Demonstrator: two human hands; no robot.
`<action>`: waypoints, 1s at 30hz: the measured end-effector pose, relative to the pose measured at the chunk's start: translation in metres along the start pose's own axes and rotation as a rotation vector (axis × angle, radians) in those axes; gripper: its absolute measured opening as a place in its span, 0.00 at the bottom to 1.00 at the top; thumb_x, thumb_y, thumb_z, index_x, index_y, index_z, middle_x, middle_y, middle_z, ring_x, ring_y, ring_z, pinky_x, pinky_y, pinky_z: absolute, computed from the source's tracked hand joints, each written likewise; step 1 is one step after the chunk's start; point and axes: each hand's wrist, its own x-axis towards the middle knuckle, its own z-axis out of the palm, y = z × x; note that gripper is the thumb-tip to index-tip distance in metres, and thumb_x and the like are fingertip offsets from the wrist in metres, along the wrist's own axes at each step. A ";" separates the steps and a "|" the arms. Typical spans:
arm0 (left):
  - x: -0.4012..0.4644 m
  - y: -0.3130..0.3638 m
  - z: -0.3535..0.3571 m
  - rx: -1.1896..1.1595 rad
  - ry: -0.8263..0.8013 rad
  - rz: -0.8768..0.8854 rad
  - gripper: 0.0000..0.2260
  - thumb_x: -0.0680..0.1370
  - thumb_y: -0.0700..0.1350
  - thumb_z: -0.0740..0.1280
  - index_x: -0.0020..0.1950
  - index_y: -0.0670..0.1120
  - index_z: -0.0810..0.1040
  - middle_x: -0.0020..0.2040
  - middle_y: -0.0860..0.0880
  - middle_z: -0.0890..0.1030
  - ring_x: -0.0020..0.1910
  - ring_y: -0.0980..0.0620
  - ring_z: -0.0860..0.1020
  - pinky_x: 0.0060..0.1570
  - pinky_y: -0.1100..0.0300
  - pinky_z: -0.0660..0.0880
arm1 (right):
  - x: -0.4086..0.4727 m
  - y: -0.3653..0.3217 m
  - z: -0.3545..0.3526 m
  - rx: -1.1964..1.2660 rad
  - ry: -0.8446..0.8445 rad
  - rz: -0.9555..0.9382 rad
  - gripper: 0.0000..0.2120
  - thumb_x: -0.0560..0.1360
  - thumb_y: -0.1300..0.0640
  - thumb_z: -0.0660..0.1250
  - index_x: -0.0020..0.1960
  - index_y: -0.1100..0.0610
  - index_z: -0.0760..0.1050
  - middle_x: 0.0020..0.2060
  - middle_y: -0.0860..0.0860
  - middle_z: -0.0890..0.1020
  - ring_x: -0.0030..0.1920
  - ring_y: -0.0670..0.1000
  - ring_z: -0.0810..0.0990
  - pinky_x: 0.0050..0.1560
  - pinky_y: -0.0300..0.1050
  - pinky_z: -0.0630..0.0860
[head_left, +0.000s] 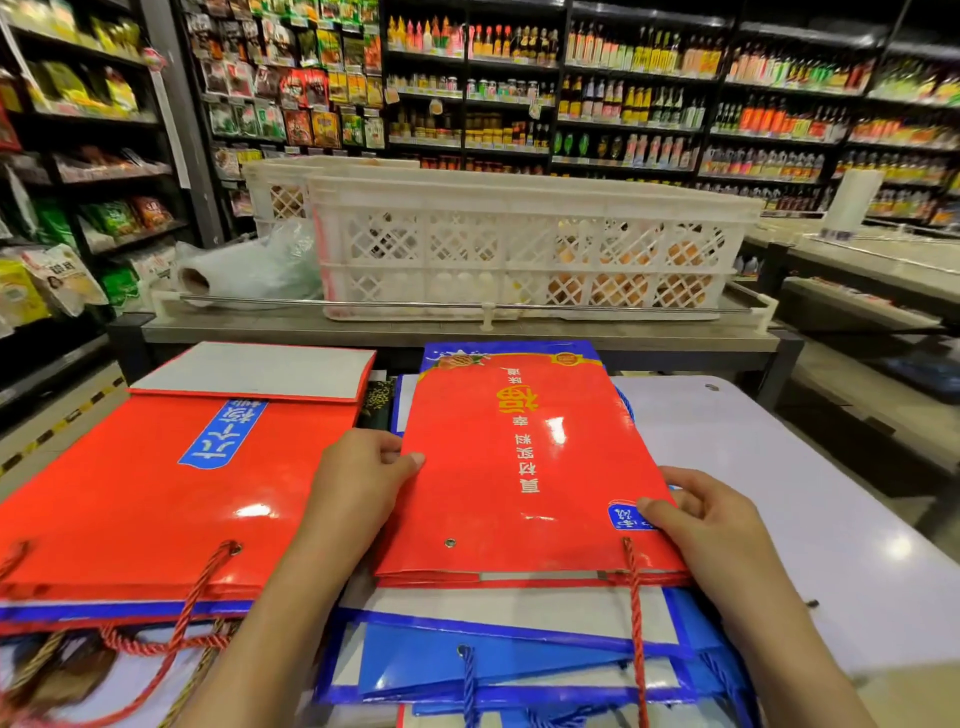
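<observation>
While the red bag (524, 467) lies flat on a pile of blue bags (519, 649) on the white counter (779, 493), the left grip (363, 478) pinches its left edge. The right grip (701, 519) holds its near right corner, thumb resting on the blue label. A second red bag (145, 493) lies just beside it on the left. White crates (519, 244) stand behind.

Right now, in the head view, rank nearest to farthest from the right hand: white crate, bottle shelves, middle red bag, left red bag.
1. Middle red bag, held by the right hand at its edge.
2. Left red bag, on the left.
3. White crate, on the counter behind.
4. Bottle shelves, far back.
</observation>
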 end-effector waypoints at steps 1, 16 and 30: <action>-0.001 0.002 0.001 0.035 0.020 0.009 0.09 0.75 0.44 0.71 0.36 0.46 0.75 0.32 0.45 0.75 0.33 0.50 0.71 0.40 0.52 0.68 | 0.000 0.000 0.000 -0.015 0.007 -0.006 0.09 0.75 0.61 0.68 0.53 0.52 0.76 0.40 0.53 0.85 0.32 0.49 0.84 0.27 0.37 0.76; -0.114 0.082 0.034 0.301 -0.184 0.489 0.23 0.69 0.70 0.57 0.30 0.51 0.69 0.28 0.55 0.71 0.30 0.56 0.72 0.31 0.58 0.69 | -0.001 0.011 0.003 -0.049 0.071 -0.047 0.13 0.74 0.60 0.70 0.58 0.53 0.77 0.42 0.53 0.84 0.33 0.47 0.84 0.30 0.37 0.76; -0.098 0.070 0.012 -0.216 -0.337 0.327 0.07 0.80 0.46 0.61 0.41 0.50 0.70 0.29 0.53 0.71 0.29 0.55 0.67 0.36 0.52 0.68 | -0.005 0.011 0.000 -0.030 0.064 -0.086 0.10 0.75 0.57 0.69 0.56 0.51 0.76 0.42 0.50 0.84 0.33 0.46 0.84 0.26 0.32 0.74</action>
